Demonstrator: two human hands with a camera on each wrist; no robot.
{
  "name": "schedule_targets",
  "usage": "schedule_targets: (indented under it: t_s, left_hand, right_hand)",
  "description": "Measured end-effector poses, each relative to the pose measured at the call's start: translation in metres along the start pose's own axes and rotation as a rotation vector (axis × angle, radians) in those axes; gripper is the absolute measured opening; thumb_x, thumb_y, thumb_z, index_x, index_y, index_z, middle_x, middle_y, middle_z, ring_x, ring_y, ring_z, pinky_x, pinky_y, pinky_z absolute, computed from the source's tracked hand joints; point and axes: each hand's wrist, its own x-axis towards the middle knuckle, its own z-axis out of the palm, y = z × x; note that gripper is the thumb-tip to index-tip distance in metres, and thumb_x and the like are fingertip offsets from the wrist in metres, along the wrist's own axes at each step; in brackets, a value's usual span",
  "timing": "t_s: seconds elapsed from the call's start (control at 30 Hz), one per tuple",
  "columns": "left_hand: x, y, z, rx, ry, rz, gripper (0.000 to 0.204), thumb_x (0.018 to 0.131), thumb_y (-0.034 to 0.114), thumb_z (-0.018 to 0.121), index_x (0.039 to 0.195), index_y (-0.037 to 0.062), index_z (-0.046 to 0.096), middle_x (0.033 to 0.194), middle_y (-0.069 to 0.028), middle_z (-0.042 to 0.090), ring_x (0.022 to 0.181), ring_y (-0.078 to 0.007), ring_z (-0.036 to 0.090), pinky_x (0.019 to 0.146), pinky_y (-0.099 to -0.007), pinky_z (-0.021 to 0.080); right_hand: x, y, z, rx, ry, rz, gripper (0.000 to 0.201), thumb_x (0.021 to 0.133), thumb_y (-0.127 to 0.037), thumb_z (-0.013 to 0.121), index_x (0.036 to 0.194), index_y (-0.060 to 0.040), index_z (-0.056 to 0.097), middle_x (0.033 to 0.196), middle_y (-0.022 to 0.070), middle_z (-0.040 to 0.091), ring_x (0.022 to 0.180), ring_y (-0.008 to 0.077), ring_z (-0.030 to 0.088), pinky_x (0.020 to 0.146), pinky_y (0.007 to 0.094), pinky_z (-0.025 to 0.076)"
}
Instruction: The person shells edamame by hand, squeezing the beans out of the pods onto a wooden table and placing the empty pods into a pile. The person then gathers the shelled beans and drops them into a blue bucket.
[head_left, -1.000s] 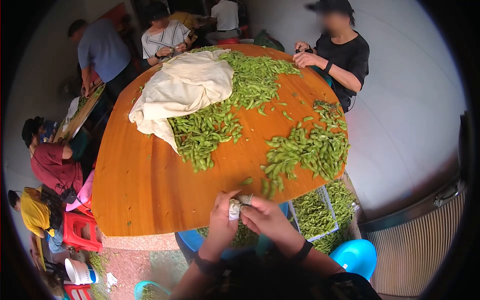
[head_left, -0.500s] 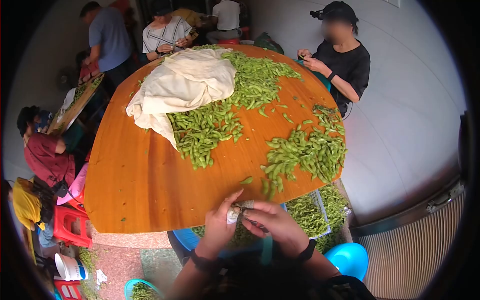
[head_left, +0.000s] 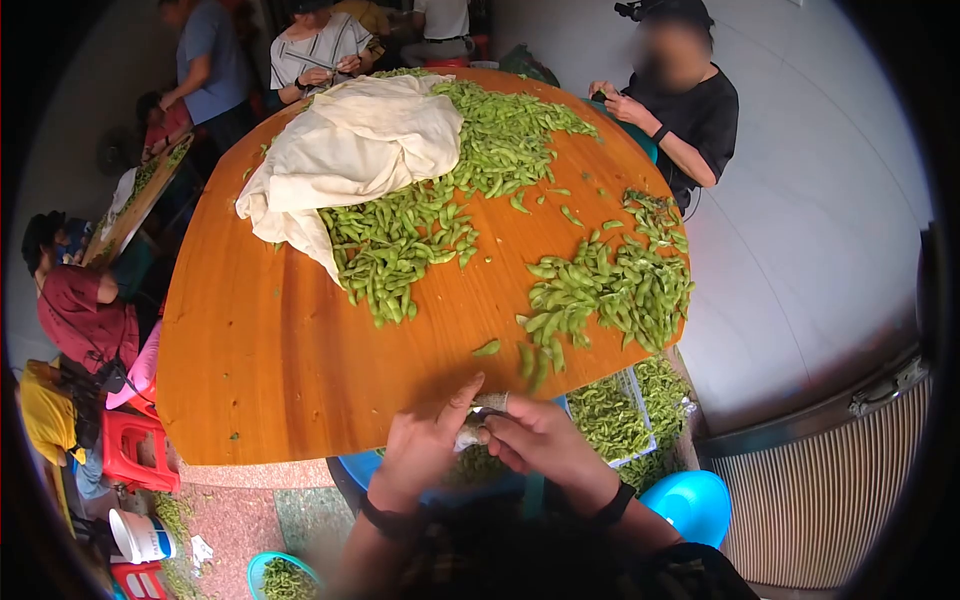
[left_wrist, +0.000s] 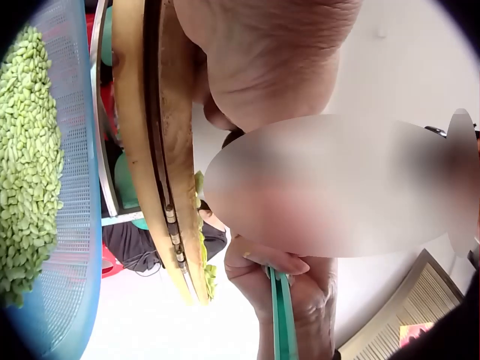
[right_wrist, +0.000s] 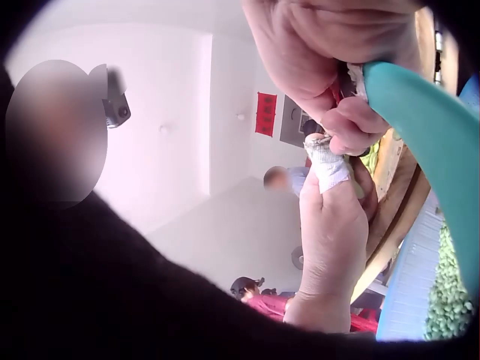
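Close together over the near table edge, both hands work in the head view. My left hand has its index finger raised and white tape round its thumb. Behind that thumb, a pale green bean pod partly shows, held against the fingers. My right hand grips a tool with a long teal handle, its fingertips right at the taped thumb. The tool's working end is hidden between the fingers. Below the hands stands a blue basin with shelled green beans.
Bean pods are heaped on the wooden table, some beside a cream cloth. A crate of pods and a blue bowl stand at right. A person in black sits across; others sit farther back.
The left hand has turned and shifted slightly left, now covering more of its taped thumb. The right hand stays close against it. The head view has swung slightly, shifting the table.
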Motion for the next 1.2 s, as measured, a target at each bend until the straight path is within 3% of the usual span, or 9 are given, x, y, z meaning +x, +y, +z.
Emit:
schedule_targets:
  t_s: [0.07,0.13,0.27,0.33,0.57,0.73,0.83,1.17,1.2]
  left_hand:
    - [0.000,0.001,-0.001,-0.021,0.022,0.028,0.060,0.082,0.039,0.067,0.133,0.0107,0.054,0.078,-0.0140,0.064,0.071,-0.0335,0.064,0.064,-0.0396,0.050]
    - [0.001,0.008,-0.008,-0.067,-0.071,-0.076,0.066,0.069,0.001,0.068,0.133,0.0100,0.053,0.091,-0.0162,0.067,0.083,-0.0339,0.066,0.075,-0.0405,0.052]
    - [0.000,0.009,-0.009,-0.135,-0.042,-0.090,0.061,0.072,0.002,0.068,0.131,0.0105,0.055,0.090,-0.0158,0.067,0.082,-0.0343,0.066,0.074,-0.0404,0.052]
    - [-0.004,0.003,-0.003,-0.315,0.005,-0.081,0.040,0.088,0.021,0.061,0.126,0.0072,0.058,0.097,-0.0162,0.069,0.085,-0.0339,0.068,0.078,-0.0369,0.053]
    - [-0.002,0.018,-0.004,-0.602,0.070,-0.282,0.035,0.091,0.015,0.050,0.122,0.0003,0.060,0.111,-0.0158,0.068,0.095,-0.0252,0.068,0.084,-0.0322,0.051]
    - [-0.006,0.019,-0.007,-0.901,0.047,-0.365,0.038,0.097,0.020,0.042,0.124,-0.0006,0.057,0.095,-0.0069,0.067,0.070,-0.0122,0.063,0.063,-0.0241,0.048]
    - [-0.015,0.012,-0.007,-1.024,-0.050,-0.526,0.036,0.096,0.016,0.044,0.125,0.0007,0.057,0.089,-0.0048,0.066,0.071,-0.0132,0.062,0.065,-0.0248,0.050]
    - [-0.012,0.021,-0.010,-0.900,-0.168,-0.610,0.029,0.099,0.019,0.045,0.120,0.0026,0.057,0.081,-0.0031,0.061,0.065,-0.0089,0.056,0.055,-0.0231,0.043]
    - [-0.012,0.018,-0.004,-0.636,-0.081,-0.377,0.026,0.098,0.016,0.046,0.116,0.0028,0.058,0.079,-0.0024,0.059,0.063,-0.0088,0.054,0.055,-0.0229,0.042]
  right_hand:
    - [0.002,0.004,0.001,0.015,-0.004,-0.045,0.015,0.099,-0.013,0.048,0.103,-0.0050,0.060,0.070,-0.0011,0.056,0.050,0.0046,0.047,0.044,0.0200,0.037]
    - [0.002,0.005,0.005,0.024,0.010,-0.051,0.015,0.098,-0.013,0.049,0.104,-0.0052,0.061,0.070,-0.0011,0.056,0.050,0.0044,0.047,0.044,0.0199,0.036]
    - [0.000,-0.006,0.005,0.191,-0.090,0.040,0.015,0.096,-0.015,0.054,0.106,-0.0070,0.063,0.069,-0.0011,0.057,0.049,0.0039,0.046,0.043,0.0190,0.032]
    - [0.002,-0.002,0.003,0.248,-0.133,0.058,0.016,0.096,-0.016,0.055,0.106,-0.0074,0.063,0.069,-0.0010,0.058,0.049,0.0040,0.046,0.044,0.0188,0.031]
    - [0.002,0.001,0.005,0.341,-0.127,0.097,0.017,0.095,-0.018,0.056,0.107,-0.0069,0.063,0.070,-0.0003,0.059,0.050,0.0047,0.047,0.043,0.0188,0.031]
    - [0.002,0.001,0.004,0.333,-0.052,0.036,0.014,0.096,-0.016,0.056,0.103,-0.0061,0.063,0.070,-0.0006,0.059,0.050,0.0046,0.048,0.042,0.0190,0.033]
    - [0.000,0.000,0.002,0.263,-0.030,-0.024,0.012,0.096,-0.015,0.056,0.100,-0.0056,0.062,0.070,-0.0011,0.059,0.050,0.0045,0.049,0.042,0.0188,0.034]
    - [-0.009,-0.002,0.002,0.177,0.025,-0.073,0.011,0.097,-0.012,0.054,0.092,-0.0045,0.061,0.069,-0.0017,0.058,0.050,0.0040,0.048,0.044,0.0190,0.035]
    - [-0.009,-0.003,0.001,0.176,0.021,-0.075,0.011,0.097,-0.012,0.054,0.092,-0.0045,0.061,0.069,-0.0017,0.058,0.050,0.0040,0.048,0.044,0.0190,0.035]
